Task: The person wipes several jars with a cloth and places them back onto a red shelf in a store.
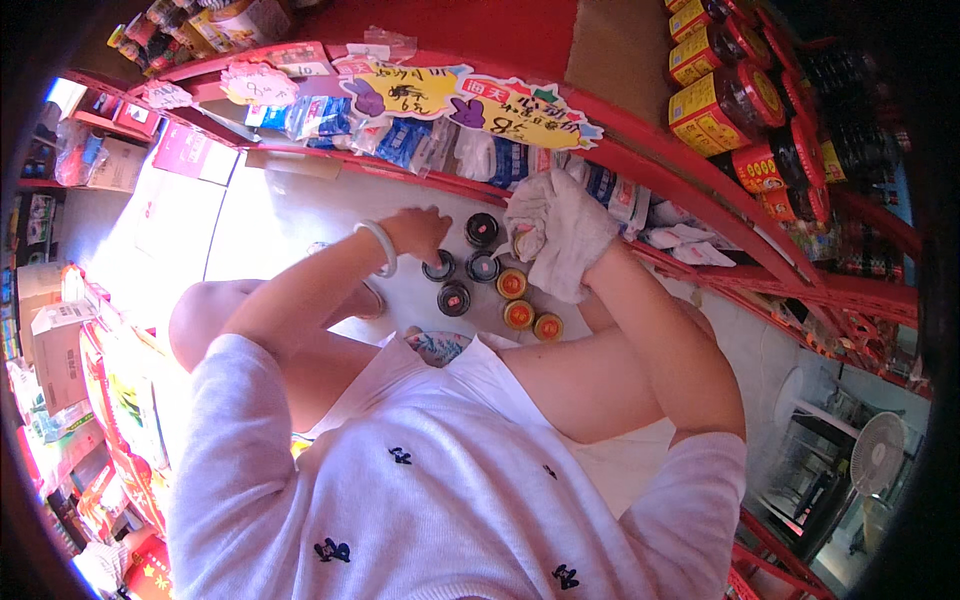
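Observation:
My left hand (417,234), with a pale bangle (377,246) at the wrist, is over the floor with its fingers apart. One fingertip reaches the lid of a dark-topped jar (441,267). A white cloth (559,251) covers my right hand, which grips it; a small pinkish-gold object (528,238) shows in its folds, too hidden to name. Other dark-lidded jars (454,299) stand close together between my hands. Beside them, nearer my right knee, are three jars with gold and orange lids (518,314).
Ahead, a red metal shelf (645,176) holds blue and white packets (405,145) on its low tier. Handwritten price cards (401,88) hang from its edge. Yellow-labelled jars (709,112) stand at upper right. Cartons (64,352) are at left, a fan (877,454) at lower right.

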Available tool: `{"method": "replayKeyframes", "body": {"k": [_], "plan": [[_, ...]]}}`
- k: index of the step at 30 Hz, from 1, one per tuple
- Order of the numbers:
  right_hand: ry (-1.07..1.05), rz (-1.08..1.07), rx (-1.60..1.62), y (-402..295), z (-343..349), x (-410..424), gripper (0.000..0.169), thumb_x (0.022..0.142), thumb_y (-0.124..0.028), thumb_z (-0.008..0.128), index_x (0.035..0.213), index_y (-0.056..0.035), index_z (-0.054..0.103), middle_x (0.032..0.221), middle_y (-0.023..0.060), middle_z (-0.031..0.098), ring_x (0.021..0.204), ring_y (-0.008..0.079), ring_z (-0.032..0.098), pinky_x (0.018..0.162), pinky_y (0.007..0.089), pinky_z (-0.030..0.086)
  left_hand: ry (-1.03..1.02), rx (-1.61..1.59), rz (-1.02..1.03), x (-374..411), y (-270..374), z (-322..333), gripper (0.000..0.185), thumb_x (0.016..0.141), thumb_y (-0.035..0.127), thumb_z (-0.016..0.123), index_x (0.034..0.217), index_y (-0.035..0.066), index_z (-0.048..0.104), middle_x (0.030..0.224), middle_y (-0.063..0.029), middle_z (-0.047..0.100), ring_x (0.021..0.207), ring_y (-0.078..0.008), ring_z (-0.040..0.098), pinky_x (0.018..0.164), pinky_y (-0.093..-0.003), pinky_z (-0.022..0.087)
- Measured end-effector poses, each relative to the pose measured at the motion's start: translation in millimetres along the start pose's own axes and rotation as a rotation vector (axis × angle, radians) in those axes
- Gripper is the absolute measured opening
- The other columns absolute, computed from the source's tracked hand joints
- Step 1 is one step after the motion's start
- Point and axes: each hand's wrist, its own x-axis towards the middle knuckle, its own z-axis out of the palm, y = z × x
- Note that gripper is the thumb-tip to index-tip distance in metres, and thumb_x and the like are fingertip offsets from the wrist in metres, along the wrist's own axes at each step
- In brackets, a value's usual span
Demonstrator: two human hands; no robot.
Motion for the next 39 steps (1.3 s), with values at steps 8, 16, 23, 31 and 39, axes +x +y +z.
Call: {"method": "replayKeyframes", "body": {"k": [8, 16, 23, 31, 39], "plan": [[-0.233, -0.022, -0.019, 36.3, -14.6, 32.5, 0.041, 0.101, -0.054, 0.047, 0.097, -0.0152, 0.059, 0.089, 0.0046, 0.065, 0.081, 0.0217, 0.064, 0.064, 0.0367, 0.052, 0.343, -0.361, -0.535, 46.7, 43.5, 160.4, 0.067, 0.078, 0.036, 0.074, 0.139, 0.019, 0.05, 0.135, -0.0279, 0.042, 0.114, -0.0508, 0.059, 0.098, -0.052, 0.051], [-0.104, -0.073, 0.015, 34.2, -34.2, 49.8, 0.028, 0.098, -0.042, 0.055, 0.092, -0.0143, 0.06, 0.08, 0.0039, 0.062, 0.075, 0.0222, 0.063, 0.058, 0.0372, 0.047, 0.355, -0.57, -0.59, 0.5, 17.4, 102.1, 0.069, 0.071, 0.04, 0.08, 0.126, 0.008, 0.053, 0.113, -0.03, 0.06, 0.101, -0.049, 0.064, 0.09, -0.0514, 0.054], [0.249, -1.118, -2.123, 44.5, 65.5, -43.2, 0.018, 0.081, -0.018, 0.064, 0.094, -0.0078, 0.07, 0.089, 0.0163, 0.069, 0.095, 0.0298, 0.067, 0.08, 0.0446, 0.052, 0.588, -0.809, -0.367, -95.5, 90.0, -21.4, 0.065, 0.072, 0.039, 0.08, 0.117, 0.001, 0.054, 0.109, -0.0246, 0.067, 0.106, -0.0392, 0.066, 0.089, -0.0455, 0.052], [0.712, -1.2, -1.043, 93.7, 120.6, -50.2, 0.059, 0.073, -0.01, 0.082, 0.126, -0.0033, 0.056, 0.129, 0.0184, 0.062, 0.119, 0.0338, 0.062, 0.101, 0.0452, 0.049, 0.812, -1.349, -0.17, -151.4, 166.9, -63.3, 0.061, 0.075, 0.013, 0.083, 0.127, -0.001, 0.055, 0.115, -0.0093, 0.065, 0.11, -0.0134, 0.06, 0.093, -0.0292, 0.05], [-0.543, -0.798, -0.9, 17.1, 16.9, -66.3, 0.076, 0.06, -0.023, 0.088, 0.126, -0.0107, 0.051, 0.119, 0.0092, 0.065, 0.114, 0.0215, 0.063, 0.1, 0.0346, 0.048, 1.019, -0.857, 0.179, -186.3, 173.0, -94.0, 0.061, 0.072, 0.003, 0.082, 0.126, 0.0, 0.053, 0.129, -0.017, 0.059, 0.115, -0.0248, 0.064, 0.096, -0.0342, 0.051]]}}
